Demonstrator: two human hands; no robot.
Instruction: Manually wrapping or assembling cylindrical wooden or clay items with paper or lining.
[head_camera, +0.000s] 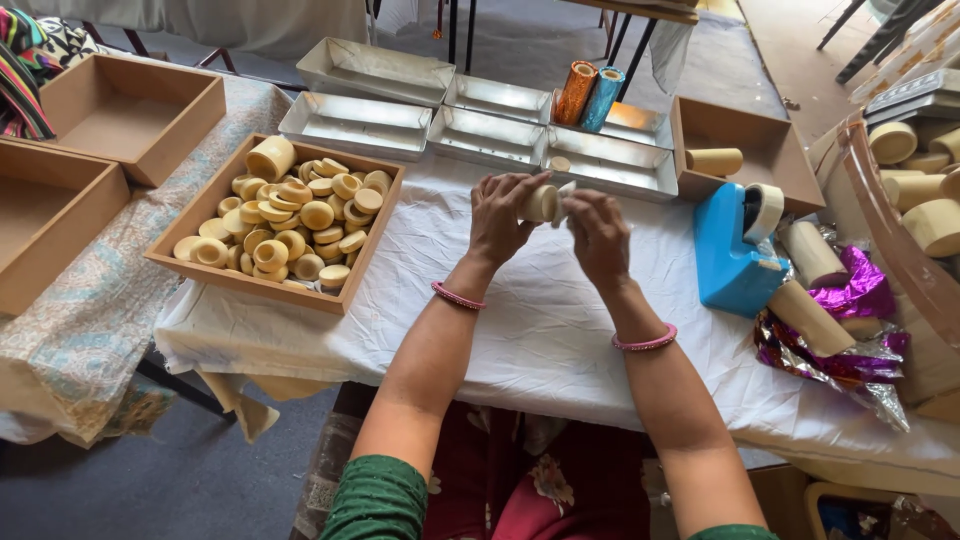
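Left hand (497, 218) grips a small cream cylinder (541, 203); right hand (598, 232) pinches its end, seemingly mid-assembly above the white-clothed worktop (540, 320). Next move probably needs steady alignment.

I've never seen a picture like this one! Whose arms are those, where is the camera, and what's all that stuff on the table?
The camera sits on a person's head and looks down, so you see their own arms. The left hand and the right hand hold up a small cream round piece together, above a white cloth. To the left, a wooden tray is full of similar cream pieces. Behind lie shiny metal trays and two foil rolls. To the right stand a blue tape dispenser and crumpled purple foil.
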